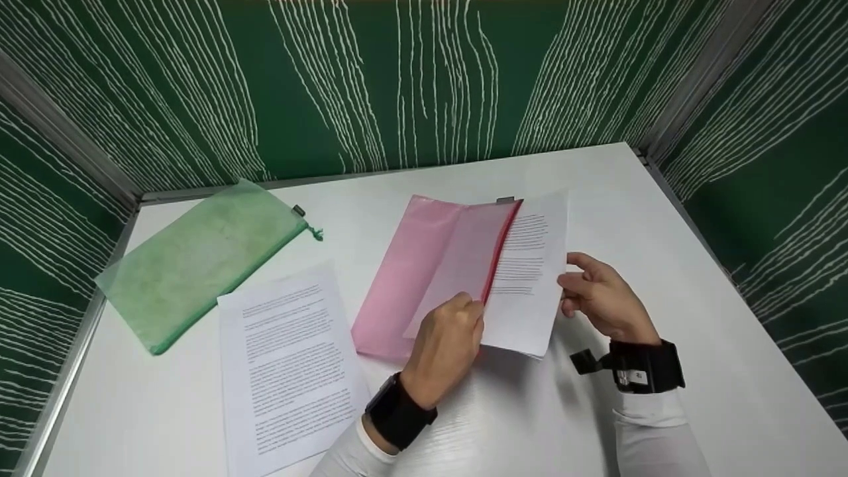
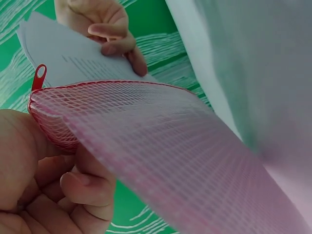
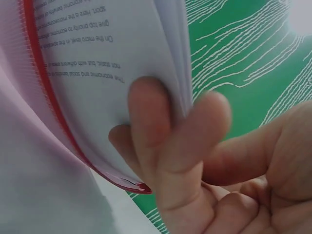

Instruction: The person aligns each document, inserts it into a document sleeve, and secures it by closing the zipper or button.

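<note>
A pink mesh zipper pouch [image 1: 424,255] lies at a slant over the middle of the table, its red-trimmed mouth facing right. Printed papers [image 1: 527,265] sit partly inside it, and their right part sticks out of the mouth. My left hand [image 1: 442,344] grips the near corner of the mouth, fingers curled under the mesh. Close to that corner, a red zipper pull [image 2: 39,78] stands up in the left wrist view. My right hand [image 1: 606,301] pinches the outer edge of the papers; in the right wrist view its fingertips [image 3: 148,97] touch the printed face.
A green mesh pouch [image 1: 205,258] with a corded zipper pull lies at the back left of the white table [image 1: 715,344]. Other printed sheets [image 1: 291,371] lie at the front left, just left of the pink pouch. Green panels [image 1: 450,86] with white lines border the table.
</note>
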`<state>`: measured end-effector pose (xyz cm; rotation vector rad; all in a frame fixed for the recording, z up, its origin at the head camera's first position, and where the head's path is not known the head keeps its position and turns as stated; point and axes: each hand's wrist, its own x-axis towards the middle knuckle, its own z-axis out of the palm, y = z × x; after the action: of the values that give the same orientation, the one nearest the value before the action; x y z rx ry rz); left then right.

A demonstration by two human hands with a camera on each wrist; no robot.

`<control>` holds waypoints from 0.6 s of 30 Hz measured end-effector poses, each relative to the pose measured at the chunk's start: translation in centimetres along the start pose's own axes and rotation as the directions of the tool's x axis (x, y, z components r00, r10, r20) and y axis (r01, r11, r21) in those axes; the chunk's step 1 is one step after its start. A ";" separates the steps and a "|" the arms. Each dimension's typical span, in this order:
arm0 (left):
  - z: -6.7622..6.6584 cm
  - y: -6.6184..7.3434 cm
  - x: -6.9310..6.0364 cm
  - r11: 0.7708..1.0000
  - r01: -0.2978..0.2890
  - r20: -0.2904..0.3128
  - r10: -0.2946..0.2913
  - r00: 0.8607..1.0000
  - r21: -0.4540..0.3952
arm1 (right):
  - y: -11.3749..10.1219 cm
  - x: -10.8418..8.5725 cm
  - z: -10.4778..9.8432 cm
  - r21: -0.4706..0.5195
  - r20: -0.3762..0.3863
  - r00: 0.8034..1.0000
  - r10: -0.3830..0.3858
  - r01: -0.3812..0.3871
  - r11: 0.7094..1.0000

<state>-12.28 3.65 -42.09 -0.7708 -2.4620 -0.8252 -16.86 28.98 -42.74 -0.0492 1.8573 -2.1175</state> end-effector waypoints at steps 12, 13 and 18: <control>-0.1 0.3 0.0 0.999 -0.049 -0.022 0.049 0.999 -0.003 | 0.5 0.6 1.1 0.002 -0.048 0.999 -0.020 0.020 1.000; -0.1 0.4 0.0 0.999 -0.053 -0.023 0.053 0.998 -0.005 | 0.5 0.6 1.1 0.001 -0.051 0.998 -0.022 0.022 1.000; -0.2 0.5 0.0 0.997 -0.076 -0.025 0.076 0.997 -0.001 | 0.7 0.8 1.5 0.008 -0.061 0.998 -0.031 0.032 0.999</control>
<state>-11.94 3.89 -41.76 -0.8439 -2.3945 -0.8047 -17.15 27.28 -43.39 -0.0126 1.8936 -2.1711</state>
